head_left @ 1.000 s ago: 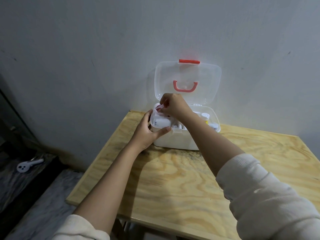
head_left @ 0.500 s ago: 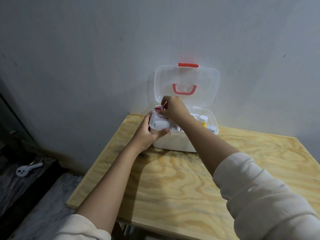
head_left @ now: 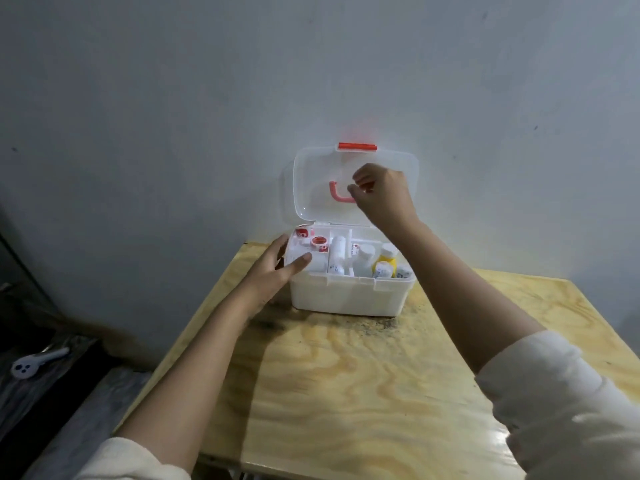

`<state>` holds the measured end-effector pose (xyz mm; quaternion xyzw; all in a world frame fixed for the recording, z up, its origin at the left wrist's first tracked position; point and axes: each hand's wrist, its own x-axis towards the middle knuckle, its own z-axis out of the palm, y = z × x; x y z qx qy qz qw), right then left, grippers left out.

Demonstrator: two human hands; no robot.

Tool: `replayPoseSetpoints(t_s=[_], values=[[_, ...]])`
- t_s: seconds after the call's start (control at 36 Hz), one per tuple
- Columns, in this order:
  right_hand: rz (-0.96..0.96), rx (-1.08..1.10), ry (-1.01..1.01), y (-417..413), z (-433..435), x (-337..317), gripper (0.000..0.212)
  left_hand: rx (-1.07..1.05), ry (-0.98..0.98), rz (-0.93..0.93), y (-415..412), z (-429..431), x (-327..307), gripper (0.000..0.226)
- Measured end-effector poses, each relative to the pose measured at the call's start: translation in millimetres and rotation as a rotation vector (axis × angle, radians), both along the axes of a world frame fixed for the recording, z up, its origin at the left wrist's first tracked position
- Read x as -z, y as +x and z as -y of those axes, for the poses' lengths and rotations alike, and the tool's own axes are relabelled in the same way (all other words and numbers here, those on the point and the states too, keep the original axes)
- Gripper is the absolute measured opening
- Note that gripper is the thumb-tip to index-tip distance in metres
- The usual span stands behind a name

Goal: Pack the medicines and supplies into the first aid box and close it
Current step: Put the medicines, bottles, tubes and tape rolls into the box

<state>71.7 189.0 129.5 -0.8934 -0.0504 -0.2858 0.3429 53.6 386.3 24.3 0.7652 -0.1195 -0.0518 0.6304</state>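
Observation:
A white first aid box (head_left: 349, 296) stands at the table's far edge against the wall. Its clear lid (head_left: 311, 188) is upright, with a red handle (head_left: 337, 194) and a red latch (head_left: 357, 146). Inside the box lie red-and-white tape rolls (head_left: 318, 241), white bottles (head_left: 337, 252) and a yellow bottle (head_left: 384, 259). My left hand (head_left: 273, 271) rests against the box's left end, thumb on the rim. My right hand (head_left: 381, 195) is raised in front of the lid, fingers curled near the handle, holding nothing that I can see.
The plywood table (head_left: 363, 393) stretches from the box toward me. A grey wall rises right behind the box. Lower left, off the table, a white handheld object (head_left: 34, 363) lies on a dark surface.
My right hand has left the box's left compartment and risen to the lid by the handle. The tape rolls it was placing now lie in the box. My left hand stays on the box.

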Motion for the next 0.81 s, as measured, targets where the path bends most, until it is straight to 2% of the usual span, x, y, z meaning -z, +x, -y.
replayPoseSetpoints(t_s=[0.08, 0.14, 0.22, 0.25, 0.33, 0.39, 0.47, 0.64, 0.75, 0.81], values=[[-0.055, -0.006, -0.025, 1, 7, 4, 0.023, 0.022, -0.008, -0.007, 0, 4, 1, 0.072], [-0.136, -0.069, -0.102, 2, -1, 13, 0.022, 0.029, -0.028, -0.007, 3, 7, 4, 0.071], [-0.293, -0.183, -0.242, 7, -26, 33, 0.026, 0.021, -0.034, 0.031, 1, 10, 5, 0.055], [-0.332, -0.19, -0.289, 10, -34, 39, 0.026, 0.015, -0.022, 0.044, 0, 10, 5, 0.061], [-0.376, -0.149, -0.386, 17, -48, 48, 0.026, 0.004, 0.0, 0.047, -1, 7, 5, 0.108], [-0.371, -0.134, -0.404, 20, -50, 48, 0.026, 0.008, 0.005, 0.037, 0, 5, 6, 0.118], [-0.353, -0.153, -0.396, 22, -49, 47, 0.021, 0.008, -0.012, 0.02, 2, 4, 9, 0.119], [-0.36, -0.188, -0.356, 23, -47, 47, 0.025, 0.001, -0.025, 0.03, 3, 6, 9, 0.091], [-0.364, -0.159, -0.367, 22, -49, 45, 0.025, 0.004, -0.02, 0.034, 4, 8, 9, 0.051], [-0.367, -0.148, -0.371, 22, -50, 45, 0.025, 0.003, -0.018, 0.042, 4, 8, 9, 0.052]])
